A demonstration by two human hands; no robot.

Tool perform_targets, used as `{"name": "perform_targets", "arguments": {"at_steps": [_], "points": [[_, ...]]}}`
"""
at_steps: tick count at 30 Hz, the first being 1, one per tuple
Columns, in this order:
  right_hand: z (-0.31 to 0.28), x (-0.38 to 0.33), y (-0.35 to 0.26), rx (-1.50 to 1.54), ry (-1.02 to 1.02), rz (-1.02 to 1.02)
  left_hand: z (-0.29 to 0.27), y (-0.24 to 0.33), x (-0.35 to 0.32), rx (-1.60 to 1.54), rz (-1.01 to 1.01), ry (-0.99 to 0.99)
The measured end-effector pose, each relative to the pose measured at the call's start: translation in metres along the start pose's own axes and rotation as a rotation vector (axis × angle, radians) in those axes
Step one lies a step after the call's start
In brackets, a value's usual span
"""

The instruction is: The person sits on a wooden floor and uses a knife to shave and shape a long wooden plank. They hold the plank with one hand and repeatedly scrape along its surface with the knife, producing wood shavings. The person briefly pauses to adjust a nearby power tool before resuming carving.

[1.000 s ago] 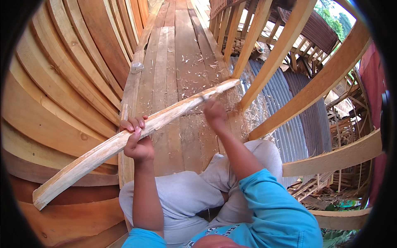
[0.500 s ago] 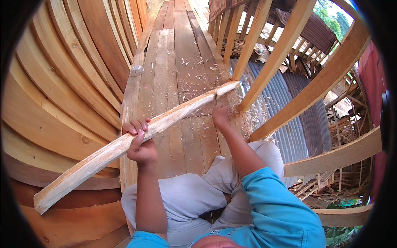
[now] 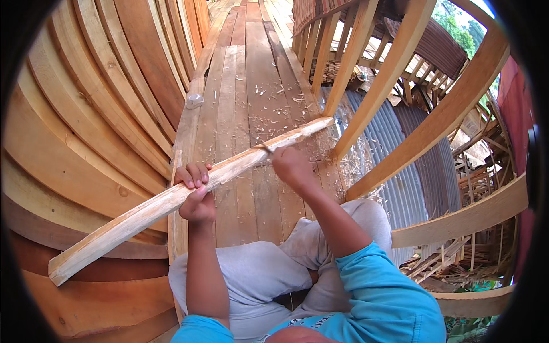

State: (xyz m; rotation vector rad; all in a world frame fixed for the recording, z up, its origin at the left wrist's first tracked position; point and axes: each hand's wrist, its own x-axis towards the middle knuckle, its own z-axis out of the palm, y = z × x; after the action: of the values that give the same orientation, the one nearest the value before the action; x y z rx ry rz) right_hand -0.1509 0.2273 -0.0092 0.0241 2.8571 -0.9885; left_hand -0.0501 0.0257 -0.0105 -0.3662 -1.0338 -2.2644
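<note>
A long, pale wooden beam (image 3: 229, 170), roughly shaved, slants from the lower left up to the right across the plank floor. My left hand (image 3: 195, 191) is closed around its middle, fingers over the far side and thumb on the near side. In my right hand (image 3: 293, 167), closed in a fist, is a knife-like tool (image 3: 266, 148). Its thin, dark blade meets the beam's upper edge, to the right of my left hand. The fist hides the handle, so the tool's exact kind is unclear.
Upright boards (image 3: 86, 137) form a wall on the left. Wooden posts (image 3: 383, 77) line the right side, with corrugated metal sheets (image 3: 394, 171) beyond them. Shavings (image 3: 274, 94) litter the plank floor (image 3: 260, 200). A small clear object (image 3: 194, 101) lies by the left edge.
My right hand and its blade have moved left and nearer along the beam, toward my left hand. The left hand keeps its hold; the beam has shifted only slightly.
</note>
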Motion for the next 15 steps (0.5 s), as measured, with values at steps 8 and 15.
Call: {"name": "perform_targets", "arguments": {"at_steps": [8, 15], "points": [[-0.014, 0.026, -0.002, -0.216, -0.199, -0.123, -0.005, -0.001, 0.000, -0.001, -0.023, -0.113], [-0.014, 0.015, -0.013, -0.287, -0.070, -0.155, -0.012, 0.012, -0.004, -0.006, -0.048, -0.125]]}}
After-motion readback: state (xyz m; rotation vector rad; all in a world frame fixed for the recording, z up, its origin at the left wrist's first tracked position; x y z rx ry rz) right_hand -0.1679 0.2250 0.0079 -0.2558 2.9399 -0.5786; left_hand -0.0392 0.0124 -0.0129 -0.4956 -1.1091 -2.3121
